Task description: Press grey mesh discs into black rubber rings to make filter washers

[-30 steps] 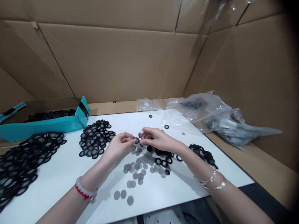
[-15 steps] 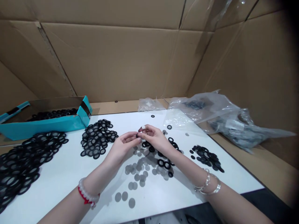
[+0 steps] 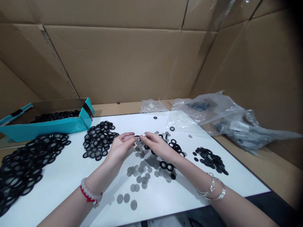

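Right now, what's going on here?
A person sits at a white table, left hand pinching a small black ring. The right hand, just beside it, pinches a small pale piece, too small to identify. Grey mesh discs and black rings lie scattered below the hands, with a ring pile to the left and more rings in a teal box.

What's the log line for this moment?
left hand: at black ring | right hand: beside it | below: grey mesh discs
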`<state>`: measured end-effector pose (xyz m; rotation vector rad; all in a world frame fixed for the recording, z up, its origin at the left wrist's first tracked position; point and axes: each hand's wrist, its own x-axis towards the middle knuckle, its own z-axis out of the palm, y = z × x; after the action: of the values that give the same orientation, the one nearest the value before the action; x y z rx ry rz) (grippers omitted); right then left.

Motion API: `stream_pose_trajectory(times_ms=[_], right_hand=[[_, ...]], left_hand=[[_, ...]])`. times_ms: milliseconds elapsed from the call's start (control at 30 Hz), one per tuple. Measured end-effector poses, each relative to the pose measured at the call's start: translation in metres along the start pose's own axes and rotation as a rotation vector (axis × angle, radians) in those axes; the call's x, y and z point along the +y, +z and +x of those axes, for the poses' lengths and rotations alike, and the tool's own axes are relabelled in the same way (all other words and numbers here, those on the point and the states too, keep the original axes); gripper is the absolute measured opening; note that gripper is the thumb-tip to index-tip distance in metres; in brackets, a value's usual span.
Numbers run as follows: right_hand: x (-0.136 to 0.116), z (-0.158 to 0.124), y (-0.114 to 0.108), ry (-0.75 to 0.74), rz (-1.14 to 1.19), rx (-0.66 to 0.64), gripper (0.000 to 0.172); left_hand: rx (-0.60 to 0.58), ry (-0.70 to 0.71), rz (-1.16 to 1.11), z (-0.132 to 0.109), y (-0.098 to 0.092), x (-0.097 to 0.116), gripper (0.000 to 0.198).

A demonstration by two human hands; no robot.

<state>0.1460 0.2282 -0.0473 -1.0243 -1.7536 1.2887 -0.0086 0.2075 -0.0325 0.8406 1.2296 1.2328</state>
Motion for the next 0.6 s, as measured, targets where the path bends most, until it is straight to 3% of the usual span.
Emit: stream_pose_trajectory(times_ms=[233, 433, 600], right_hand=[[0.004, 0.0, 0.0, -0.051, 0.036, 0.098, 0.033], [0.007, -0.002, 0.002, -0.118, 0.015, 0.054, 0.031], [0.009, -0.001, 0.003, -0.142, 0.149, -0.011, 0.025]], left_hand=[[-0.077, -0.008, 0.005, -0.002, 0.0, -0.001, 0.037], [-0.06, -0.041, -0.035, 0.001, -0.002, -0.002, 0.038], [-0.179, -0.02, -0.163, 0.006, -0.008, -0.013, 0.031]])
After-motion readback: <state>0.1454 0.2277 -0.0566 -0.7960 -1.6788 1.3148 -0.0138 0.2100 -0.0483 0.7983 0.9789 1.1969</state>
